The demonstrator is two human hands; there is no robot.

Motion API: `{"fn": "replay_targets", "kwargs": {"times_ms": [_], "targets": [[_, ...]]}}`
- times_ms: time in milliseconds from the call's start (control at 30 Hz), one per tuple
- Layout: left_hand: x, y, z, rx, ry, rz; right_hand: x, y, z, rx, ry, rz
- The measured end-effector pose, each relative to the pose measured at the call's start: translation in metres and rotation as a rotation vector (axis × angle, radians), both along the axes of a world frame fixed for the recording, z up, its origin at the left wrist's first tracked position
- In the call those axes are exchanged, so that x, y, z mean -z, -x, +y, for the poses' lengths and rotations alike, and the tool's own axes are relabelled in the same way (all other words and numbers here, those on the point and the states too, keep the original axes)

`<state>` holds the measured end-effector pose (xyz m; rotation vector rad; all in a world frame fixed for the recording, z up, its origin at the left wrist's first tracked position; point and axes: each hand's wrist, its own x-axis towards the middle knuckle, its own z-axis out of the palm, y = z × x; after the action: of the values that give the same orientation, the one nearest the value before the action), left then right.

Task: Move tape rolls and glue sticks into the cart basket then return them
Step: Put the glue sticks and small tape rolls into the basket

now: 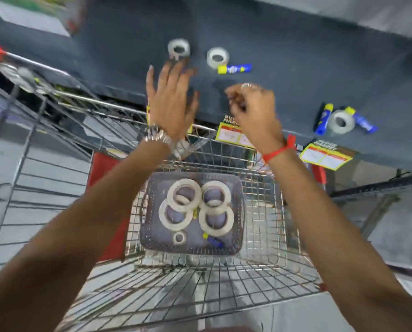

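On the dark shelf point(296, 68) lie two clear tape rolls point(179, 47) point(217, 57) and a blue-and-yellow glue stick point(235, 68). Further right a third clear roll point(341, 121) sits between two glue sticks point(322, 118) point(363, 121). My left hand point(170, 101) hovers with fingers spread, just below the leftmost roll, holding nothing. My right hand point(253, 104) is loosely curled over the shelf's front, nothing visible in it. Below, the cart basket point(238, 188) holds several white tape rolls point(184, 195), a small roll point(179, 237) and a glue stick point(213, 240).
The wire shopping cart point(260, 248) stands against the shelf front. A second cart point(44, 111) with a red handle is at the left. Yellow price tags point(327, 155) hang on the shelf edge. A pale box point(27, 13) sits at the far left of the shelf.
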<state>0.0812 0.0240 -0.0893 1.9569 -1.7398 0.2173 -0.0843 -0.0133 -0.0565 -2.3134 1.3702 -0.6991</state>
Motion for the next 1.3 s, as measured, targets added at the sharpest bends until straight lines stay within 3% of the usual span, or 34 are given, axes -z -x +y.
{"fn": "replay_targets", "kwargs": {"times_ms": [233,367,467,567,733,867,967,1067,1133,1200,1300], "targets": [[-0.020,-0.031,-0.080,-0.006,-0.371,0.066,-0.003,-0.027,-0.070,0.053,0.018,0.340],[-0.010,-0.033,-0.089,-0.057,-0.433,0.067,0.007,-0.028,-0.077,0.137,-0.022,0.452],[-0.008,-0.029,-0.089,-0.119,-0.354,0.070,0.008,-0.028,-0.075,0.182,-0.004,0.442],[-0.008,-0.027,-0.088,-0.135,-0.262,0.197,0.006,-0.026,-0.066,0.188,-0.005,0.402],[-0.017,-0.024,-0.079,-0.150,-0.285,0.241,-0.001,-0.019,-0.031,0.197,-0.016,0.230],[-0.021,-0.013,-0.025,0.008,0.061,0.336,0.001,-0.014,0.023,0.091,0.107,-0.004],[-0.005,-0.003,0.029,0.188,0.151,0.345,0.030,-0.009,0.060,-0.047,0.012,0.038],[0.035,-0.003,0.067,0.272,0.072,0.231,0.078,0.001,0.086,-0.121,-0.281,0.185],[0.073,-0.002,0.092,0.237,-0.047,0.318,0.118,0.007,0.099,-0.172,-0.477,0.392],[0.108,0.003,0.117,0.153,-0.296,0.503,0.148,0.014,0.108,-0.191,-0.634,0.568],[0.171,0.005,0.162,0.130,-0.739,0.461,0.183,0.022,0.128,-0.197,-0.740,0.725]]}}
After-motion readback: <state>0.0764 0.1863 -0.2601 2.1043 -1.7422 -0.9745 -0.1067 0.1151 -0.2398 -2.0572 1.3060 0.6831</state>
